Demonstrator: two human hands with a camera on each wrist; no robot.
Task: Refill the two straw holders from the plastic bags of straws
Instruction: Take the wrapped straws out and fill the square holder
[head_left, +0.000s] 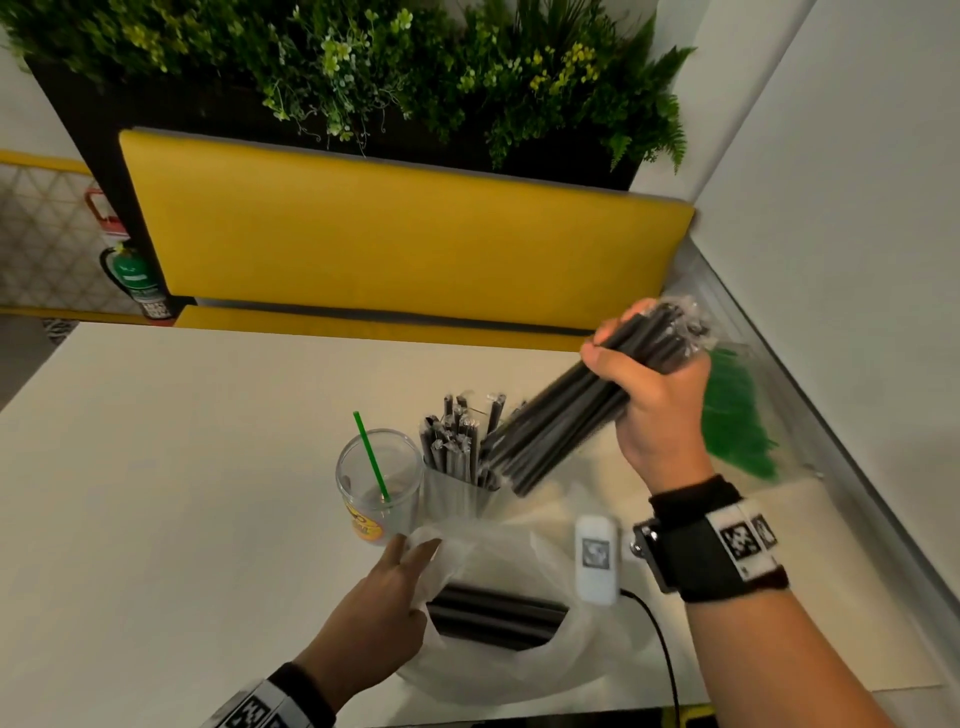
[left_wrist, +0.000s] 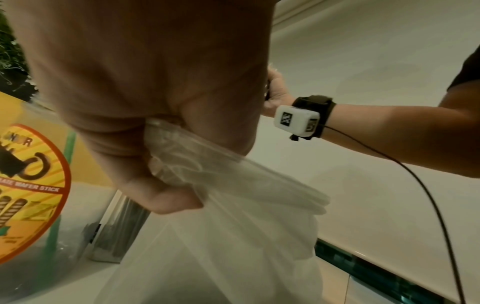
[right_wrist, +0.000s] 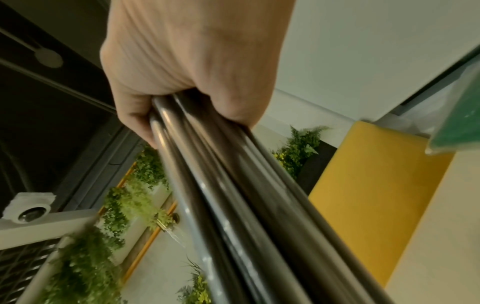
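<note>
My right hand (head_left: 655, 384) grips a thick bundle of black wrapped straws (head_left: 563, 410) (right_wrist: 249, 216), tilted down-left with its lower end just right of a clear square straw holder (head_left: 457, 496) that holds several black straws. Beside it on the left stands a clear round cup (head_left: 378, 486) with one green straw (head_left: 371, 457). My left hand (head_left: 387, 597) (left_wrist: 161, 131) pinches the edge of a clear plastic bag (head_left: 498, 649) (left_wrist: 233, 236) lying on the table, with more black straws (head_left: 496, 616) inside. A bag of green straws (head_left: 737, 421) lies at the right, behind my right hand.
The white table (head_left: 182, 467) meets a wall and metal ledge on the right. A yellow padded bench (head_left: 395, 234) with plants above stands behind it. A black cable (head_left: 660, 639) runs from my right wrist device across the table's near edge.
</note>
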